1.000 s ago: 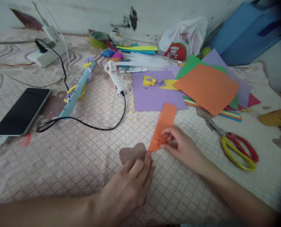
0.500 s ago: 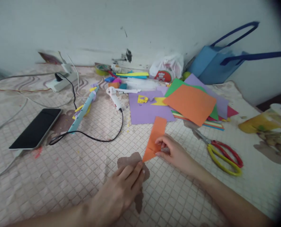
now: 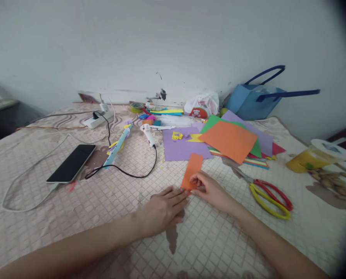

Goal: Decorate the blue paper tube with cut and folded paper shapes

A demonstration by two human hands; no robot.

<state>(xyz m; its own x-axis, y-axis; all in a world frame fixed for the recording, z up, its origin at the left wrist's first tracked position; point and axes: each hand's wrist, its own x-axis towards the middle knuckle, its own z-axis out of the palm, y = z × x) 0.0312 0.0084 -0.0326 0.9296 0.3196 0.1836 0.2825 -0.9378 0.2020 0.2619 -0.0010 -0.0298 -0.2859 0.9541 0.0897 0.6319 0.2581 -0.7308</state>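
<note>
An orange paper strip (image 3: 194, 164) lies slanted on the quilted tablecloth in front of me. Across its near end rest the fingertips of my left hand (image 3: 164, 211), the fingers stretched out flat, palm down. At the strip's right edge my right hand (image 3: 209, 190) is curled, thumb and fingers closed about the lower part of the paper. The fingers hide the strip's near corner, so its fold cannot be made out. To the right of my right hand lie scissors (image 3: 270, 198) with one red and one yellow handle.
Coloured sheets, an orange one (image 3: 229, 140) on top, lie beyond my hands on the right, beside a purple sheet (image 3: 173, 151). A corded white glue gun (image 3: 148, 136), a light blue strip (image 3: 119, 145) and a phone (image 3: 71, 164) are leftward. A drink cup (image 3: 309, 157) stands right.
My left hand has moved forward and right onto the strip's near end, which ran to a point before. My right hand keeps its hold. The camera view has tilted up.
</note>
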